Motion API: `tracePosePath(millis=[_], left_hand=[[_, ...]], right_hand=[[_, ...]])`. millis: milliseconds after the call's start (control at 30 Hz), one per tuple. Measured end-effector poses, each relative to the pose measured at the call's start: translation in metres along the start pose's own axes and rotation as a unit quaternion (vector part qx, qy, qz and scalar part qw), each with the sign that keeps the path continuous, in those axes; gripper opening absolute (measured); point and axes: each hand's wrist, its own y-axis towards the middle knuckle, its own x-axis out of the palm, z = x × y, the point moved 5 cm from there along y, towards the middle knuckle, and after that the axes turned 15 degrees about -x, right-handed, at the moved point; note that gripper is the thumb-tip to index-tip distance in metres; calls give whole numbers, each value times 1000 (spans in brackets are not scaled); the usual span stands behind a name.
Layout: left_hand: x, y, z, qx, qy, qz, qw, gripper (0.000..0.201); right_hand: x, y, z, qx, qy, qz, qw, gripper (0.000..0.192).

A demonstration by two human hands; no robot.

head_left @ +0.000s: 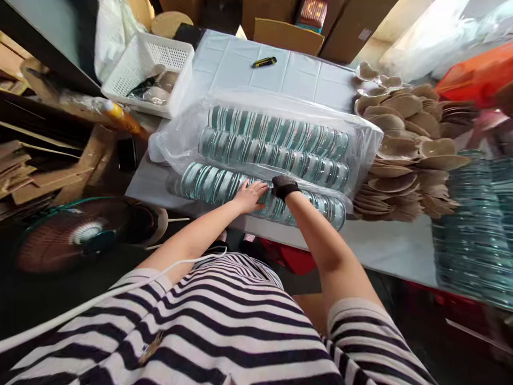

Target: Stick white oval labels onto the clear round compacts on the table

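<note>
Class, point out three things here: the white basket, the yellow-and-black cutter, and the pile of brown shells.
white basket (140, 59), head view, mesh side wall.
yellow-and-black cutter (264, 62), head view, middle of body.
pile of brown shells (404, 155), head view, centre.

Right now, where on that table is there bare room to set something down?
Bare cloth lies on the far side of the table, between the white basket and the shell pile, with only a yellow-black cutter. Another strip is at the near right edge. The middle is crowded by the bagged glass discs.
</note>
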Motion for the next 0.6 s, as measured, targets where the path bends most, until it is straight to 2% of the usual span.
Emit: tracePosePath(millis=[167, 267, 333, 367, 433, 533, 600], left_hand=[[0, 0, 1, 1, -7, 2, 1000, 67], [-1, -2, 1, -5, -6, 2, 1000, 67], [-3, -4, 2, -9, -4, -2, 1000, 68], [-3, -6, 3, -11, -2, -2, 1000, 68], [-5, -9, 10, -5, 2, 5, 1000, 70], [-3, -9, 31, 40, 9, 24, 999, 75], [2, -6, 46, 59, 17, 24, 998, 75]], right_hand=[[76, -58, -39, 1, 43, 17, 999, 37], [126, -70, -61, 3, 88, 4, 996, 42], [146, -74, -66, 11, 114, 0, 993, 43], [148, -77, -63, 16, 122, 8, 992, 43], [137, -85, -45, 40, 125, 59, 990, 44], [90, -93, 9, 117, 102, 143, 978, 47], [58, -83, 44, 139, 81, 116, 980, 42]])
